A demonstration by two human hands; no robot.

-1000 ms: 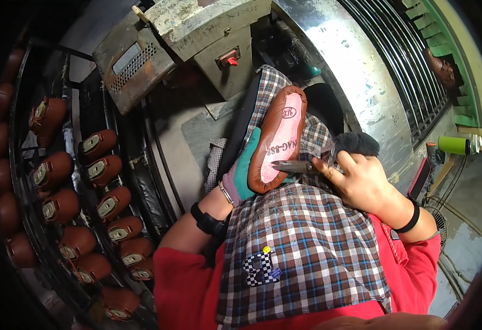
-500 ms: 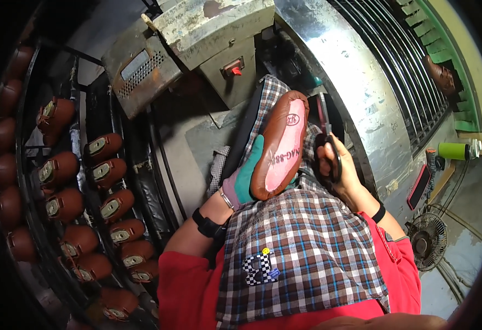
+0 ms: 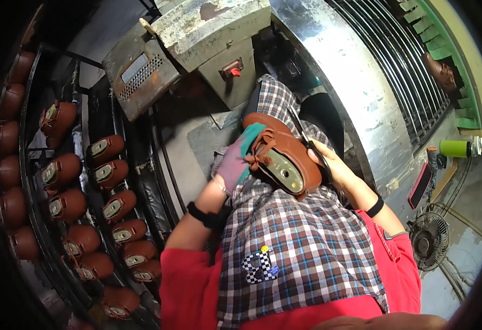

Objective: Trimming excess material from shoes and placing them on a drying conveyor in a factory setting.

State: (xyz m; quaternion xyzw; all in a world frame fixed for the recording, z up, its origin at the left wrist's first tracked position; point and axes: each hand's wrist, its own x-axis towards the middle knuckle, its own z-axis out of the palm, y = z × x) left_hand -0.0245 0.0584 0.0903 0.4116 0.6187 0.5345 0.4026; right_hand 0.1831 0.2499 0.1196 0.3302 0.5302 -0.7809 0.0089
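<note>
A brown leather shoe upper on a greenish last lies across my apron-covered lap, its opening up and a brown lace bow at its front. My left hand, in a green and purple glove, grips the shoe's left side; part of its fingers is hidden. My right hand is closed round the handles of black-handled scissors. The blades point away from me along the shoe's right side. Whether they touch the leather, I cannot tell.
On the left, a black rack bears several brown shoes on lasts. Ahead stands a worn metal machine with a red switch. To the right are a metal bench with bars, a green bottle, a phone and a fan.
The shoe has been turned over, from its pink sole side up to its opening and lace bow up. My left hand has shifted its grip; the scissors have come closer to the shoe.
</note>
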